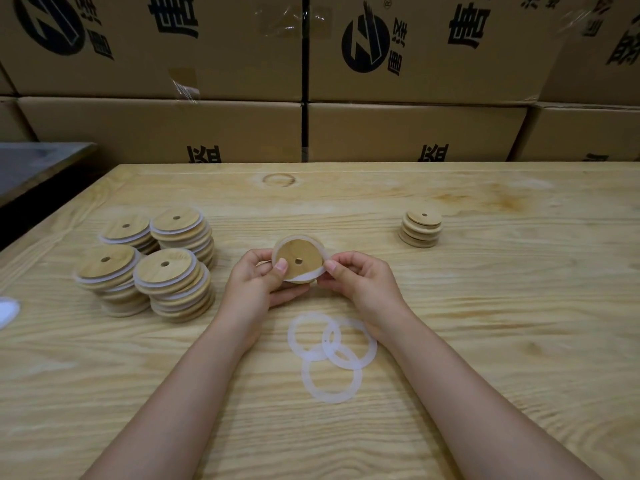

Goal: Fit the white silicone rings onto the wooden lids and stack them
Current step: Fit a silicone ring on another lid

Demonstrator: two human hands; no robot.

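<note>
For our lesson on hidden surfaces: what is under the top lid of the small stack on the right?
Under the top lid, more bare wooden lids show only their edges, resting on the table. Their faces and holes are covered, so unseen.

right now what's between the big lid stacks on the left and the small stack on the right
Head view: the left hand and right hand hold one wooden lid, white ring partly on.

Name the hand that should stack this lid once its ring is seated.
Probably left. The left hand grips the lid, and the ringed stacks sit on its side; the right hand only pinches the ring.
</note>
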